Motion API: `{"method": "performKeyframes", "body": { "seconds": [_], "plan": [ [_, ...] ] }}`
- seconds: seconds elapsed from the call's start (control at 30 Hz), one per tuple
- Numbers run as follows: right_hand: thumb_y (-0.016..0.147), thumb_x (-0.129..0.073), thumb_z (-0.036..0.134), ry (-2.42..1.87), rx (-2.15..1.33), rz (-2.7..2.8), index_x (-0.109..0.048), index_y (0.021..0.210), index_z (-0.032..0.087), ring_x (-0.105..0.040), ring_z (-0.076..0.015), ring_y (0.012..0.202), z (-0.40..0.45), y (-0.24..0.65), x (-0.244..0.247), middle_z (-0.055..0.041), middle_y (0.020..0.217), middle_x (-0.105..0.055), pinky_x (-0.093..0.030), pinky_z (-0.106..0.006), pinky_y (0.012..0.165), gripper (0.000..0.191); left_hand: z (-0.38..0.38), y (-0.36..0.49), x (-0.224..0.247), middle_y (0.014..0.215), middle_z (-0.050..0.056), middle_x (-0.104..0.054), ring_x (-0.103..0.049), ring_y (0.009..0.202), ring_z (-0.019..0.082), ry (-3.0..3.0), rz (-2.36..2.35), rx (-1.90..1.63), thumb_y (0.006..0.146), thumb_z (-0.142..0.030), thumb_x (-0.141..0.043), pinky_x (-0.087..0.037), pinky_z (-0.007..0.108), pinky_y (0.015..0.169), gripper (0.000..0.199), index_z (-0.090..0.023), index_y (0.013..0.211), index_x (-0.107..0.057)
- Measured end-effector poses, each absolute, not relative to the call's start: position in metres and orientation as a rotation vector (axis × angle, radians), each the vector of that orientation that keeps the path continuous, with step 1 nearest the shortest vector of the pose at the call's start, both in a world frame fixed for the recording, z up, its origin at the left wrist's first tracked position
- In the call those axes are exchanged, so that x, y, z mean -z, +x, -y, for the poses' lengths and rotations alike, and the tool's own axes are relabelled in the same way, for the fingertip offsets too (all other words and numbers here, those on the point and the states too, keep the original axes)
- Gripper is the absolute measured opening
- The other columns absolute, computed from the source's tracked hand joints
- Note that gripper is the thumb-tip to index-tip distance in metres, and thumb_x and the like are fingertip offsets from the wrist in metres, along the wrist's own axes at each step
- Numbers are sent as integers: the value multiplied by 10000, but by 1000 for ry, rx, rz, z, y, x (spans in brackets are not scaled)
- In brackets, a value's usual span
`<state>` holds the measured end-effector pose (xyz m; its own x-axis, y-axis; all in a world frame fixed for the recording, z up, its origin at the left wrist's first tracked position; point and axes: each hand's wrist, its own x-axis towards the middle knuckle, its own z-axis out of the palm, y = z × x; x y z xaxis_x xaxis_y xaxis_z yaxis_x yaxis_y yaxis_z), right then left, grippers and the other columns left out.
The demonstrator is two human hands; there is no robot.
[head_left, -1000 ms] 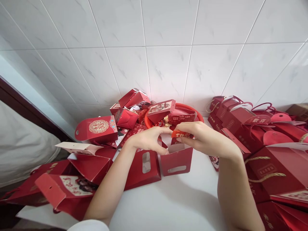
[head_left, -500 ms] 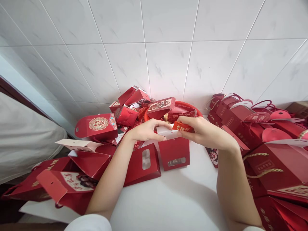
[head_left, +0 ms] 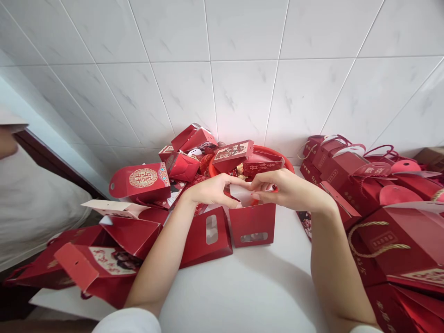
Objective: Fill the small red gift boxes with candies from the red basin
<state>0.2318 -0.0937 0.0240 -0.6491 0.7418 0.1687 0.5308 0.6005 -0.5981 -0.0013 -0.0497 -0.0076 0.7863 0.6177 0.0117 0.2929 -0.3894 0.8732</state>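
A red gift box [head_left: 252,225] with a small clear window stands upright on the white table, its top open and pale inside. My left hand [head_left: 219,188] grips the box's upper left rim, thumb at the front edge and fingers at the back. Over the opening, my right hand [head_left: 280,186] has thumb and fingers drawn together in a pinch, the fingertips close to those of the left. A bit of red shows by the right fingertips; what they hold is mostly hidden. A second red windowed box [head_left: 208,236] lies just left.
Behind my hands, an orange-red basin [head_left: 290,163] holds more red boxes. Finished-looking boxes with rope handles [head_left: 385,238] crowd the right. Opened boxes [head_left: 114,263] are piled left. A person in a light shirt [head_left: 45,199] is at the far left. Tiled wall [head_left: 243,92] stands behind.
The small orange-red packet with gold characters in my right hand has gone from sight as that hand moved left over the opening. The person at far left has come further into view.
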Motion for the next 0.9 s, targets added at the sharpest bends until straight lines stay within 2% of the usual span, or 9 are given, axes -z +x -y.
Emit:
{"method": "performKeyframes", "body": {
  "seconds": [0.13,0.3,0.4,0.53,0.63,0.73,0.8,0.9],
  "plan": [
    [931,-553,297,-1031,-668,2362,-700,976,190,-678,-165,771,97,238,-29,-43,878,-736,-516,-262,683,188,49,-2,8,1114,59,-745,-683,898,185,1979,-686,-403,749,-230,-783,-532,271,810,521,-197,1263,-704],
    [913,-594,363,-1055,-495,2149,-715,952,189,-693,-189,824,99,253,-34,-57,934,-751,-542,-283,739,216,56,0,4,1173,55,-740,-669,1079,223,2047,-513,-275,780,-287,-802,-505,290,951,379,-227,1152,-763],
    [911,-602,376,-1081,-408,2033,-719,933,184,-687,-188,813,98,262,-35,-62,918,-752,-540,-281,726,226,61,0,3,1202,69,-725,-661,1120,226,2021,-411,-198,831,-325,-766,-503,289,973,318,-235,1137,-772],
    [920,-590,359,-1097,-372,1967,-717,928,181,-681,-185,804,95,268,-33,-60,893,-751,-534,-276,711,219,49,-3,1,1281,99,-691,-649,1161,241,1982,-453,-293,893,-409,-691,-506,318,988,326,-224,1152,-763],
    [923,-579,351,-1106,-363,1957,-714,919,185,-683,-189,817,92,270,-32,-55,898,-752,-532,-277,714,214,21,-5,0,1231,104,-721,-645,1170,244,1995,-676,-414,923,-434,-631,-493,340,1010,383,-199,1210,-727],
    [922,-568,347,-1127,-388,1958,-708,914,187,-687,-196,815,88,271,-31,-57,897,-752,-533,-283,706,213,-14,-1,5,1213,93,-733,-648,1146,242,2103,-960,-398,920,-374,-591,-495,320,991,355,-161,1162,-739],
    [922,-560,345,-1146,-407,1969,-703,909,190,-690,-203,819,85,271,-31,-60,898,-752,-533,-290,701,212,-34,7,11,1218,73,-735,-648,1144,233,2210,-1169,-158,893,-237,-554,-483,298,989,318,-158,1130,-752],
    [923,-548,341,-1169,-430,1999,-694,912,198,-694,-209,820,81,272,-29,-60,906,-752,-534,-305,711,205,-54,20,22,1235,60,-733,-650,1151,232,2342,-1371,263,784,-59,-529,-468,283,988,439,-189,1138,-755]
  ]
}}
